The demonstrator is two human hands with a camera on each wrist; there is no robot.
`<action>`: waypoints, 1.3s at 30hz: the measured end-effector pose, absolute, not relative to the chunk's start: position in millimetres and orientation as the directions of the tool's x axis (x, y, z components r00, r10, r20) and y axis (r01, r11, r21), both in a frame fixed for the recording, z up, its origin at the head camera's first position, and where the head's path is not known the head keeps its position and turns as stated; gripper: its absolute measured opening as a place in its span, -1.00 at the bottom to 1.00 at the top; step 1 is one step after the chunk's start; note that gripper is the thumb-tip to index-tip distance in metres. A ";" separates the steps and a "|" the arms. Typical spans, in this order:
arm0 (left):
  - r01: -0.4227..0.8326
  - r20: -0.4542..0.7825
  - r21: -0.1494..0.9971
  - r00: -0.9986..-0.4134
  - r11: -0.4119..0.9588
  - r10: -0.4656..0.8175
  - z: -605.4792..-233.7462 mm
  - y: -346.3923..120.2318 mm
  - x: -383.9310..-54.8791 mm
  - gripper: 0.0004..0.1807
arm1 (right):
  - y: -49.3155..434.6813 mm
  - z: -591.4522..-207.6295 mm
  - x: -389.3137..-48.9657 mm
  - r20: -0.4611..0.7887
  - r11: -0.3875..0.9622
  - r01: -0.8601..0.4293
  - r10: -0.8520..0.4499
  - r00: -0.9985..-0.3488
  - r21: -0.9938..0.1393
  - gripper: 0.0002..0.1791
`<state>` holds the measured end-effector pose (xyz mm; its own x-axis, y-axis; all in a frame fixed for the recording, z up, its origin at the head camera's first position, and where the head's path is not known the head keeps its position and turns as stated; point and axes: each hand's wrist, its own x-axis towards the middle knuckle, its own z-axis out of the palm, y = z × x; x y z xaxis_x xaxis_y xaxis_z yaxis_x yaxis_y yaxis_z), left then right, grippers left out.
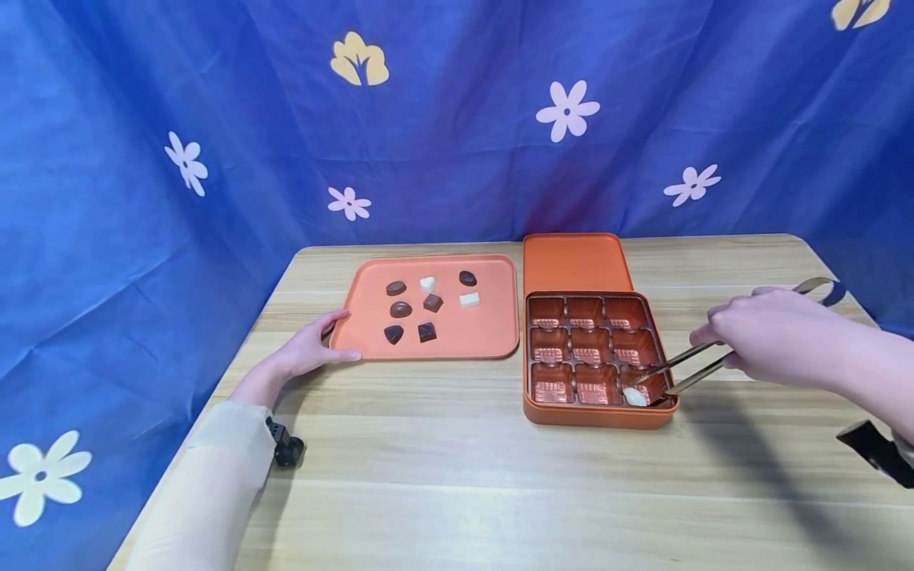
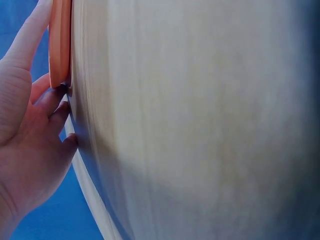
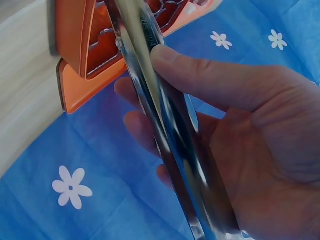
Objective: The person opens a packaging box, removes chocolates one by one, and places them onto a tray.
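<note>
My right hand (image 1: pixel 774 337) holds metal tongs (image 3: pixel 150 90), thumb on one arm and fingers on the other. The tongs' tips are spread in the front right compartment of an orange box (image 1: pixel 593 414). A white chocolate (image 1: pixel 634 396) lies in that compartment beside the left tip. My left hand (image 1: pixel 314 345) grips the near left corner of a pink-orange tray (image 1: pixel 471 337), thumb at the front edge and fingers at the left side. On the tray sit several brown chocolates (image 1: pixel 401 309), a white rectangular chocolate (image 1: pixel 469 299) and a rounded white one (image 1: pixel 428 284).
The box's orange lid (image 1: pixel 574 262) lies behind it. The box holds a divided brown insert (image 1: pixel 589 345). Tray and box stand side by side on a wooden table (image 1: pixel 457 476), backed by a blue flowered curtain (image 1: pixel 457 135).
</note>
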<state>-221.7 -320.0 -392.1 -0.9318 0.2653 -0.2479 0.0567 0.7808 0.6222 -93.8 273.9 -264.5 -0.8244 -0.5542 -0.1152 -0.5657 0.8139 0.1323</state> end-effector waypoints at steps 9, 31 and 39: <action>0.050 -0.240 0.648 -0.933 0.760 0.267 -392.7 -320.6 -220.4 0.13 | 272.2 -271.7 -98.2 -0.124 0.817 -0.568 -0.556 -0.822 0.105 -0.61; 0.049 -0.239 0.650 -0.934 0.758 0.265 -394.2 -319.3 -219.4 0.13 | 288.6 -233.1 -88.0 0.001 0.824 -0.545 -0.552 -0.834 0.157 -0.57; 0.062 -0.229 0.642 -0.936 0.764 0.269 -393.6 -319.2 -220.1 0.12 | 280.2 -216.4 -102.3 0.031 0.823 -0.538 -0.551 -0.834 0.182 -0.54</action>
